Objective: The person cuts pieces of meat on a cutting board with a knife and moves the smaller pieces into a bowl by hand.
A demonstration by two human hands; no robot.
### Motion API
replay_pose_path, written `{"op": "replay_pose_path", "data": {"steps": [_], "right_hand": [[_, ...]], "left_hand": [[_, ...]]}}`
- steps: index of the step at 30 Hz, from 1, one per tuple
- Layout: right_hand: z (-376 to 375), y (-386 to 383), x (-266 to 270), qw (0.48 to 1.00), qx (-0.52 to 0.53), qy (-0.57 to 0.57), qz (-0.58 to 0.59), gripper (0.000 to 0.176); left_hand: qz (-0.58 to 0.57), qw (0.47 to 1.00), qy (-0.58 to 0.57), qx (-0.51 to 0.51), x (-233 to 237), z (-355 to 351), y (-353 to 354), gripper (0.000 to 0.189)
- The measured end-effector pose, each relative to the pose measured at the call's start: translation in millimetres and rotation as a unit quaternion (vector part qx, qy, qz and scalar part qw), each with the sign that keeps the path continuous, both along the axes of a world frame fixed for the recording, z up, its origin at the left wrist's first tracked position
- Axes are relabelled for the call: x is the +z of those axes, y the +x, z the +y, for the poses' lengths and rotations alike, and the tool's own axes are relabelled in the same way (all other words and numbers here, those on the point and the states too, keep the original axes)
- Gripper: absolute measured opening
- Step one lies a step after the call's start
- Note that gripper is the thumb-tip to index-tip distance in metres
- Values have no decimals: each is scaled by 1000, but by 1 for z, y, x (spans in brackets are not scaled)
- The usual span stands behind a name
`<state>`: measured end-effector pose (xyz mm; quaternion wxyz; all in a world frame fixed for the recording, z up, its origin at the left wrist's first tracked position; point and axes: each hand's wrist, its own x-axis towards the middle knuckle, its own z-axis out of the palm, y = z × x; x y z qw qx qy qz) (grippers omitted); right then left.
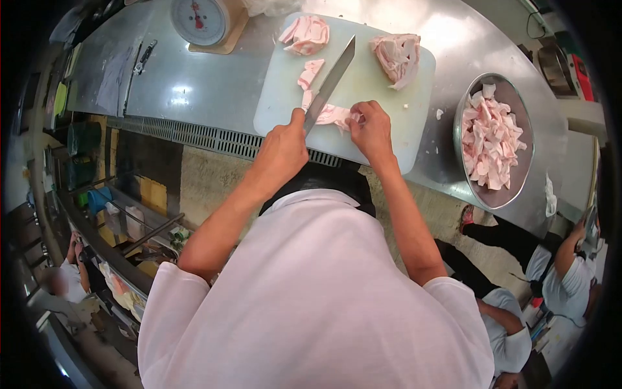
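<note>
Beside knife (pixel 332 81) gripped by left hand (pixel 285 148), meat strip (pixel 333 115) pinched in right hand (pixel 372 131).

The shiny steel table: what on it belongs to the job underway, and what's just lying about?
In use, it seems:
long steel knife, in the left hand
pale pink meat strip, held by the right hand
white rectangular cutting board
silvery rounded metal bowl of pink pieces

Apparently just lying about:
pale round-dialled scale
crumpled clear plastic
</note>
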<state>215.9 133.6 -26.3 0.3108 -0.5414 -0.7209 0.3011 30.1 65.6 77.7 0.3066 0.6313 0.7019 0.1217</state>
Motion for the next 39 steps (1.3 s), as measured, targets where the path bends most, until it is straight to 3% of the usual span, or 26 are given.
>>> {"op": "replay_pose_path", "data": {"steps": [5,10,16,22,24,25,27,30,32,34,35,36,38,39], "right_hand": [[-1,1,-4,1000,-3,19,-5,20],[-7,3,4,998,-24,-25,48,15],[-9,8,-9,996,-35,52,65,11],[-6,10,-8,997,-31,36,64,10],[-3,9,-9,996,-35,26,75,8],[-4,9,-10,996,-28,32,75,8],[-4,11,-7,998,-26,31,44,8],[-16,10,2,997,-48,42,41,8],[-25,6,1,999,-27,4,34,19],[-32,-13,10,993,-17,113,36,34],[-33,-21,5,993,15,107,44,49],[-34,-32,10,993,18,113,44,49],[-36,-54,21,984,7,156,-88,55],[-30,-62,10,983,11,162,-88,50]], "left_hand": [[11,1000,1,-2,-50,20,20,21],[-28,998,46,-26,-38,78,13,23],[-20,999,32,-13,-3,24,25,19],[-5,1000,5,-12,-57,27,47,18],[-36,993,116,-8,-68,48,43,21],[-35,992,122,-2,-66,61,37,21],[-150,988,-11,36,-57,84,22,24],[-148,985,87,7,-52,89,0,20],[-141,986,92,15,-27,85,-12,20],[-181,979,70,69,9,80,-18,19],[-185,976,89,72,16,79,-23,16],[-185,975,95,73,18,80,-28,16],[-190,972,111,84,17,80,-38,23],[-190,971,115,84,17,79,-41,23]]}}
